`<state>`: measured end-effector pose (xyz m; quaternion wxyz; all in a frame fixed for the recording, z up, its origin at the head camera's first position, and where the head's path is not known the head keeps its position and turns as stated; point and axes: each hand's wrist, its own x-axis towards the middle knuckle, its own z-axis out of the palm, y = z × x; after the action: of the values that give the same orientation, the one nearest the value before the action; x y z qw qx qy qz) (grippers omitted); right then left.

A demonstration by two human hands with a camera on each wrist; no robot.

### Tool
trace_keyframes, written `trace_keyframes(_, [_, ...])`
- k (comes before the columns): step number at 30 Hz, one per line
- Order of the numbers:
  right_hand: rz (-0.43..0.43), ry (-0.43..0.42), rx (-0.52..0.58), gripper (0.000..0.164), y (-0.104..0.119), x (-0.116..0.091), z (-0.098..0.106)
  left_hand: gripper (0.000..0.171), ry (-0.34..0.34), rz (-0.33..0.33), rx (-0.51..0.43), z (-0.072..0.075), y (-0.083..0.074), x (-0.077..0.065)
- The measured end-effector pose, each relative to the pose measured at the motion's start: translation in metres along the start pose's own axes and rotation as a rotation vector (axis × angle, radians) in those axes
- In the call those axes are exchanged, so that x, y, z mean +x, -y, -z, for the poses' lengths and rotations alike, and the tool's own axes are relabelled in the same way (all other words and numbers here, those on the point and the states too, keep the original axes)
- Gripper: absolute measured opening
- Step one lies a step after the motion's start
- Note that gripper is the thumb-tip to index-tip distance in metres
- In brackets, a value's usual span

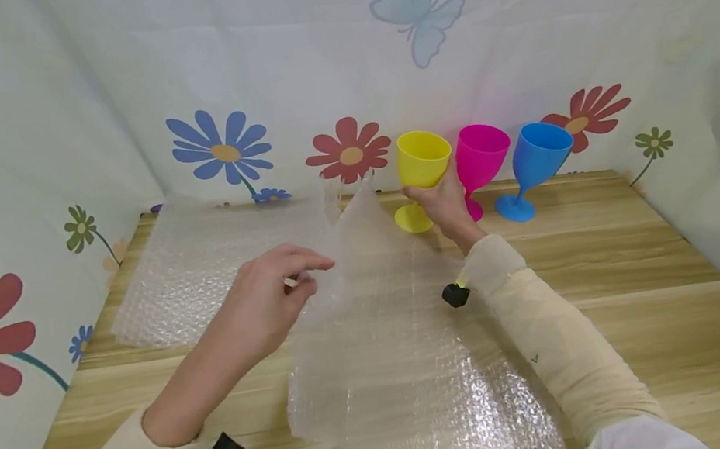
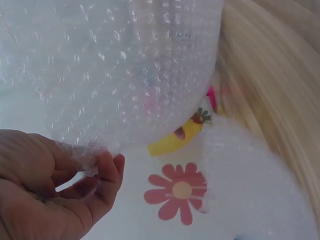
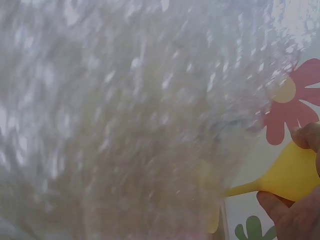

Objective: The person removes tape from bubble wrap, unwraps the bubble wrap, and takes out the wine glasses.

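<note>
My right hand (image 1: 445,203) grips a yellow plastic goblet (image 1: 423,158) around its bowl, at the back of the table. The right wrist view shows the fingers (image 3: 310,136) on the goblet's yellow bowl (image 3: 292,175), with its thin stem pointing left. My left hand (image 1: 274,289) pinches the edge of a clear bubble wrap sheet (image 1: 414,341) between thumb and fingers. In the left wrist view, the bubble wrap (image 2: 125,75) hangs above the pinching hand (image 2: 60,185). A magenta goblet (image 1: 482,154) stands just right of my right hand, and a blue goblet (image 1: 536,157) beyond it.
More bubble wrap (image 1: 189,283) lies flat on the left part of the wooden table (image 1: 653,288). White cloth walls (image 1: 303,45) printed with flowers and a butterfly enclose the table at the back and both sides.
</note>
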<state>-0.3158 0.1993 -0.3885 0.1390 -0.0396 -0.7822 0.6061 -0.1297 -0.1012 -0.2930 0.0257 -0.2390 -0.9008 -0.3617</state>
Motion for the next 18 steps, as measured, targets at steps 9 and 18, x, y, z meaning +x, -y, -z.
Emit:
trace_keyframes(9, [0.005,0.011,0.009,0.083,-0.002,0.001,0.002,0.038,-0.023,0.019,-0.085,0.042,0.007,-0.006])
trace_keyframes(18, [0.04,-0.016,0.024,0.086,-0.002,0.001,0.001,0.041,-0.051,0.049,-0.047,0.085,0.033,-0.017])
